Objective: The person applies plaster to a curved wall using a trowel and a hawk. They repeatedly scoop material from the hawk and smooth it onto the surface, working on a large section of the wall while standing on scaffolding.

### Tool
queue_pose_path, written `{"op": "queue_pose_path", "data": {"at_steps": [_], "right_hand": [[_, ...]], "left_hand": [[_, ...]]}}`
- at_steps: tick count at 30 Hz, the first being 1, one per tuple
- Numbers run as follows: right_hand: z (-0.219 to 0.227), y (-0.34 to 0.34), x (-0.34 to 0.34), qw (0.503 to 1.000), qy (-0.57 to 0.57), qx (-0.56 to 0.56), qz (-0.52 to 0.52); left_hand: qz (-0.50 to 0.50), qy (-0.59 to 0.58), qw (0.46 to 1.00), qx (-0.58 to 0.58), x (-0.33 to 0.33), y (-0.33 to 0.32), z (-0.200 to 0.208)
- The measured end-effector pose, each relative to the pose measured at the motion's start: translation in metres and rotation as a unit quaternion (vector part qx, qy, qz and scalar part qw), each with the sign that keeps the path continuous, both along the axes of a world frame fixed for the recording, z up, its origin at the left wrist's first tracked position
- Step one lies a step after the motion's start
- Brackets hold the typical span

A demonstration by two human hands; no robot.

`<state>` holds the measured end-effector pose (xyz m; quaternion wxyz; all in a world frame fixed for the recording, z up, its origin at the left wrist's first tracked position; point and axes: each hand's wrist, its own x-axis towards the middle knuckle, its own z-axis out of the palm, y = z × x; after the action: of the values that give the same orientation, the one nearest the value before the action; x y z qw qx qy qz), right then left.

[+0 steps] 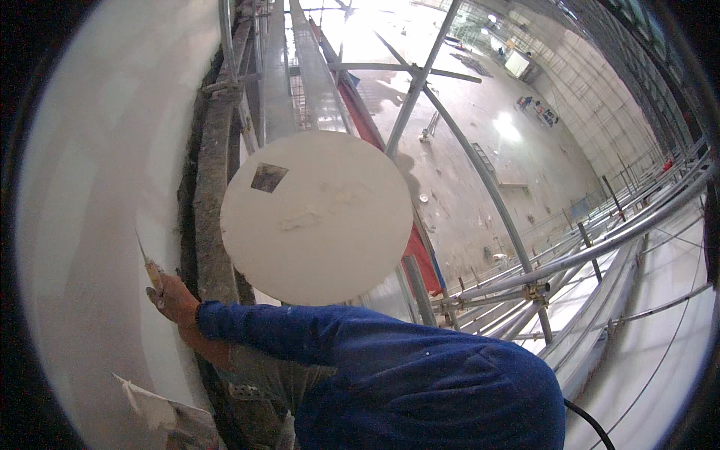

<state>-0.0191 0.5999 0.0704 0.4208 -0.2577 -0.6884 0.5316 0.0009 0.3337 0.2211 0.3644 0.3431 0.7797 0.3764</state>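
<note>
My right arm, in a blue sleeve, reaches across to the pale wall (97,202) on the left. Closed round a light-coloured handle, my right hand (176,298) grips a putty knife (152,271). Its thin blade is seen nearly edge-on and points up along the wall; whether it touches the surface cannot be told. Below, by the lower left edge, is a flat, whitish-smeared piece (157,409) with a pointed corner and a brownish lower part. What supports it is cut off. My left hand cannot be made out.
A large off-white round disc (322,225) with a dark square patch stands in front of me. Metal planks (319,75) and scaffold tubes (480,172) surround it. A rough ledge (214,172) runs along the wall. Far below lies a hall floor (465,120) with several people.
</note>
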Motion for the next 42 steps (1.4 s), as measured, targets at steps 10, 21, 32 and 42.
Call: {"op": "queue_pose_path", "data": {"at_steps": [10, 21, 32, 42], "right_hand": [[0.020, -0.005, 0.017, 0.998, 0.037, -0.049, -0.028], [0.007, -0.004, 0.007, 0.998, 0.017, -0.038, -0.040], [0.014, 0.000, 0.011, 0.995, -0.032, -0.051, 0.075], [0.027, -0.003, 0.015, 0.995, -0.056, -0.059, 0.052]], "left_hand": [[0.081, -0.016, 0.997, -0.012, 0.034, 0.021, 0.023], [0.079, -0.005, 0.997, 0.001, 0.040, 0.024, 0.026], [0.037, -0.127, 0.991, 0.007, -0.018, -0.018, -0.019], [0.028, -0.067, 0.996, 0.047, -0.009, -0.016, -0.014]]}}
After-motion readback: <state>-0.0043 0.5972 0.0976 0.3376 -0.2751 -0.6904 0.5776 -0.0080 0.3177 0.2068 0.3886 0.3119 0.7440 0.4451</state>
